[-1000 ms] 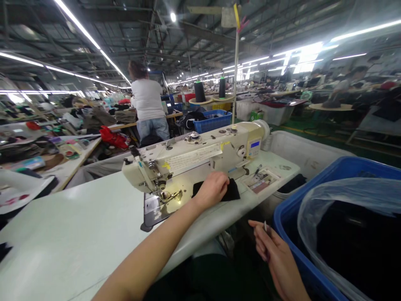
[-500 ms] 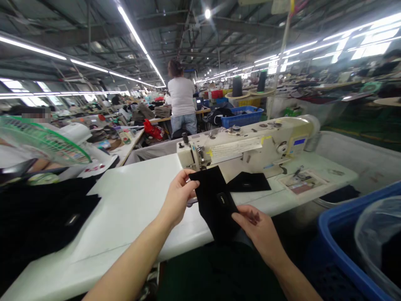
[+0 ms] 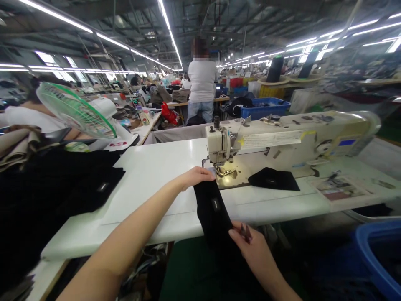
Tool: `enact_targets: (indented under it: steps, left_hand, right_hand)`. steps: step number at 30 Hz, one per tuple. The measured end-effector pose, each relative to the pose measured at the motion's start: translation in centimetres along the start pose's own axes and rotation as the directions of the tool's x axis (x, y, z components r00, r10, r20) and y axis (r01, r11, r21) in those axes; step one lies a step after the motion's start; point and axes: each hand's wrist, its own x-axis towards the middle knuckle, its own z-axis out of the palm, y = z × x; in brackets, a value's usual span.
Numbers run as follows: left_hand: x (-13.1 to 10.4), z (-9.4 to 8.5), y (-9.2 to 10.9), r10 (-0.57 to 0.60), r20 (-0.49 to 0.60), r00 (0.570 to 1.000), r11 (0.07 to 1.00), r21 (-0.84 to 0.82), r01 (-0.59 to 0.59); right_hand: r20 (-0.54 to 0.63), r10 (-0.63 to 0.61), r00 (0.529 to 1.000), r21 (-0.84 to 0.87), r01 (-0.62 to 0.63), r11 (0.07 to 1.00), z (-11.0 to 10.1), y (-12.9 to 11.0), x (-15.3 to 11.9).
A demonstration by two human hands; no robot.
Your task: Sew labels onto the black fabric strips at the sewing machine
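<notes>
A black fabric piece (image 3: 210,219) with a small pale-lettered label (image 3: 214,204) hangs over the table's front edge, between my two hands. Its top edge is pinched by my left hand (image 3: 198,177), just in front of the needle area of the sewing machine (image 3: 216,146). Lower down, my right hand (image 3: 252,246) grips the fabric's right edge with thumb and fingers. Something small and dark, perhaps a tool, shows among the right fingers; I cannot make out what. Another black piece with a label (image 3: 275,179) lies flat on the table, right of the needle.
Black fabric (image 3: 59,196) is heaped on the left side of the white table (image 3: 159,167), near a green-rimmed fan (image 3: 81,109). A tray of small items (image 3: 340,186) sits at the right. A blue basket (image 3: 376,246) stands low right. A person (image 3: 203,81) stands beyond the machine.
The view has turned and the machine appears closer. My left hand has brought the fabric's top edge to the needle area, and the fabric now slopes down toward my right hand.
</notes>
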Motion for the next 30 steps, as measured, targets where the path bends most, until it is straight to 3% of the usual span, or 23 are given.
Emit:
enact_targets:
  steps: [4, 8, 11, 13, 15, 19, 21, 25, 30]
  left_hand:
    - [2.4, 1.7, -1.5, 0.063, -0.091, 0.994, 0.991, 0.119, -0.052]
    - [3.3, 3.2, -1.8, 0.179, -0.194, 0.965, 0.955, 0.268, -0.123]
    - [2.8, 3.7, -2.0, 0.344, -0.284, 0.895, 0.861, 0.476, -0.180]
    - [2.4, 3.8, -2.4, 0.473, -0.237, 0.848, 0.747, 0.618, -0.245]
    - [1.9, 3.6, -3.0, 0.540, -0.134, 0.831, 0.667, 0.670, -0.325]
    - [1.2, 3.1, -3.8, 0.600, -0.011, 0.800, 0.587, 0.686, -0.430]
    - [1.0, 2.8, -4.0, 0.615, 0.004, 0.788, 0.568, 0.691, -0.447]
    - [1.4, 2.5, -4.3, 0.620, -0.001, 0.785, 0.576, 0.680, -0.454]
    - [2.6, 2.6, -4.8, 0.622, -0.032, 0.782, 0.597, 0.665, -0.448]
  right_hand:
    - [-0.120, -0.068, 0.990, -0.089, 0.058, 0.994, 0.7, 1.1, 0.4]
    - [-0.021, -0.182, 0.983, -0.171, 0.176, 0.969, 0.4, 0.7, 1.4]
    - [0.037, -0.227, 0.973, -0.263, 0.229, 0.937, -0.4, 0.2, 2.1]
    - [0.080, -0.256, 0.963, -0.322, 0.268, 0.908, -1.0, 0.1, 2.5]
    - [0.123, -0.334, 0.935, -0.341, 0.356, 0.870, -1.5, 0.1, 2.9]
    - [0.220, -0.555, 0.802, -0.312, 0.597, 0.739, -2.0, 0.1, 3.6]
    - [0.276, -0.600, 0.751, -0.355, 0.660, 0.662, -2.1, 0.2, 3.9]
    - [0.318, -0.649, 0.691, -0.478, 0.708, 0.520, -2.3, 0.4, 4.3]
    - [0.329, -0.663, 0.673, -0.537, 0.711, 0.455, -2.3, 0.0, 4.6]
